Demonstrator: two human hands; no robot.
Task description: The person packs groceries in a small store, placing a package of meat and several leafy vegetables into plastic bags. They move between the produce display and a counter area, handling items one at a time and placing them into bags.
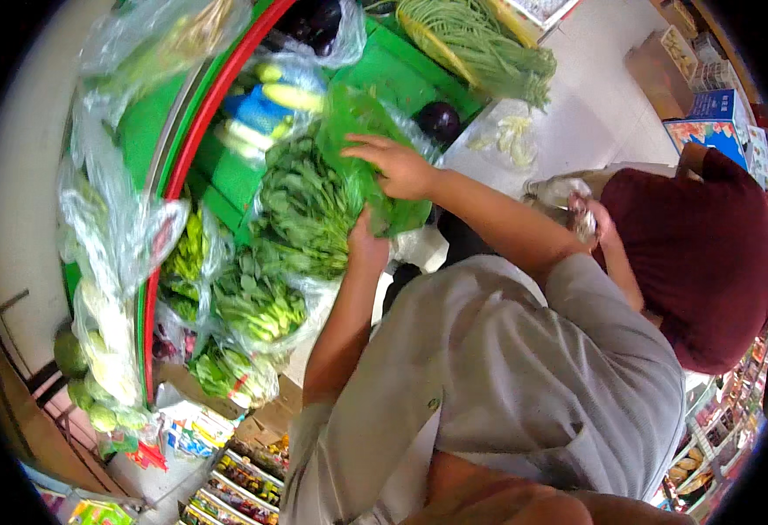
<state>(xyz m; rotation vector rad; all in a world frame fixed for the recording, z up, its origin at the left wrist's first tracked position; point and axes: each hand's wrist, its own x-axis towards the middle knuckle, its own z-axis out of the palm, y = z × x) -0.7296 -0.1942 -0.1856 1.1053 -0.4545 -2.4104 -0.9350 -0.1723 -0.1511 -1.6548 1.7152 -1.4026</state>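
Observation:
A thin green plastic bag (357,131) hangs crumpled over leafy greens. My left hand (367,244) grips its lower part, thumb up, with the other fingers hidden behind the film. Above it, my right hand (402,169) lies against the bag with its fingers stretched to the left. Whether that hand pinches the film is not clear. Just left of both hands is a heap of dark green leafy vegetables (305,203), stems towards me. More leafy greens with pale stems (259,308) lie nearer in clear plastic.
A red rail (190,147) edges the green shelf (384,59). Long beans (469,46) and a round eggplant (439,122) lie at the far side. Bagged vegetables (111,328) line the left. A person in a dark red shirt (692,262) is close on my right, with cartons (712,125) beyond.

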